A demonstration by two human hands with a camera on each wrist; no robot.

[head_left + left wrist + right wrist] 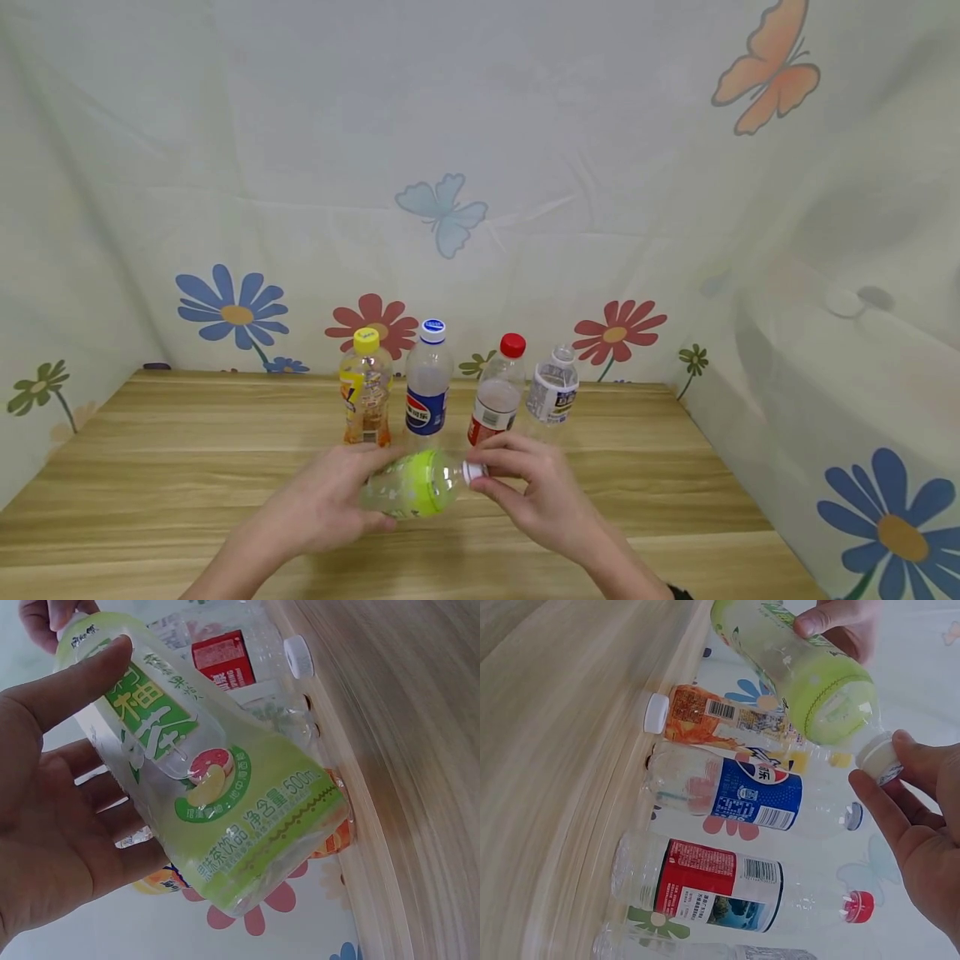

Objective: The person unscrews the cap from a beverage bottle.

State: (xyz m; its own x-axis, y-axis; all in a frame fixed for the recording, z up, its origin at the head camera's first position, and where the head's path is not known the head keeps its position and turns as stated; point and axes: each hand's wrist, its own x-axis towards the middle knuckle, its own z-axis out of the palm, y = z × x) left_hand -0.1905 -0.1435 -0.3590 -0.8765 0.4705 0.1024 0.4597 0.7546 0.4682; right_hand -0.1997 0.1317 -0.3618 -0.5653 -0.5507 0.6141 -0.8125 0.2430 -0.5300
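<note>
A green-labelled tea bottle [408, 485] lies nearly level above the table, its neck pointing right. My left hand [330, 500] grips its body, with the thumb across the label in the left wrist view. Finger and thumb of my right hand [536, 492] pinch the white cap [879, 759] at the bottle's neck. Behind them stand a yellow-capped bottle [366, 392], a blue-labelled Pepsi bottle [427, 392], a red-capped bottle [498, 396] and, at the right, a clear bottle [553, 392] with its mouth uncovered.
A loose white cap [656, 712] rests on the wooden table [187, 467] near the standing bottles; the head view does not show it. A pale cloth [315, 167] with printed flowers and butterflies hangs behind and at both sides.
</note>
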